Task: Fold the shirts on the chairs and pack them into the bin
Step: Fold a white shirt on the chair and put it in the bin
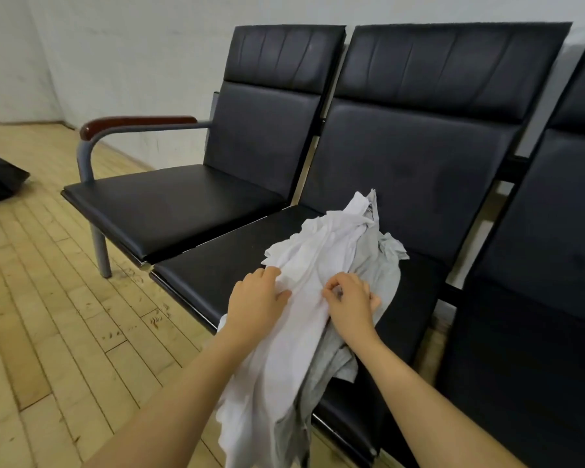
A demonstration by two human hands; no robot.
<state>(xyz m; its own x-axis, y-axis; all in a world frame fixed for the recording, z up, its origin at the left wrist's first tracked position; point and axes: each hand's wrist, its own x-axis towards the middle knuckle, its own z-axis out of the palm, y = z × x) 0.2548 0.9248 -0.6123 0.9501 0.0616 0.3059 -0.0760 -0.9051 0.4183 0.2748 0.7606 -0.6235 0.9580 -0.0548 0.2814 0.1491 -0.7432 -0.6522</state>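
Shirts: a crumpled white shirt (294, 309) lies on a grey shirt (382, 275), both on the middle chair seat (217, 265), spilling over that seat's front edge.
Left hand (255, 300): fingers curled, gripping the white shirt's left side.
Right hand (350, 300): fingertips pinching a fold where the two shirts meet.
Step in hand: likely separating the white shirt; lift it free of the grey one, then spread it flat on the seat before folding.
Bin: possibly the dark object (0, 177) on the floor well left of the seat; contents not visible.
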